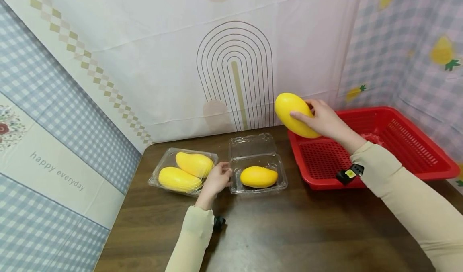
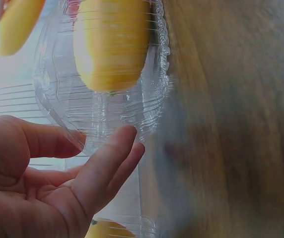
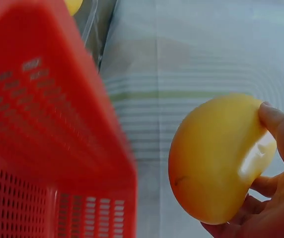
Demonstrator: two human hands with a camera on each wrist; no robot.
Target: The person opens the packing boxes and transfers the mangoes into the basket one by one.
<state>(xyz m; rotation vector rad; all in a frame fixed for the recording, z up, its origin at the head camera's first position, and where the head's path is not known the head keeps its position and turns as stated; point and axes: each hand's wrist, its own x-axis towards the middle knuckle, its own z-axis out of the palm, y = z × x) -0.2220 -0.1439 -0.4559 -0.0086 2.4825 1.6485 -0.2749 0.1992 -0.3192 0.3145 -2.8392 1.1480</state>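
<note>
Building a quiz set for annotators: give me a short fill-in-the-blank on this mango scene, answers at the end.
1. The right hand holds a yellow mango above the near-left corner of the ____ basket.
2. The open clamshell box beside the left hand holds ____ mango.
3. The other clear box, left of that hand, holds ____ mangoes.
4. Everything sits on a dark ____ table.

Missing words: red; one; two; wooden

Mango (image 1: 293, 114): smooth, yellow, oval, held tilted in the air above the red basket's near-left corner. Open clear box (image 1: 258, 171): holds one yellow mango, flat on the worktop, lid back.
</note>
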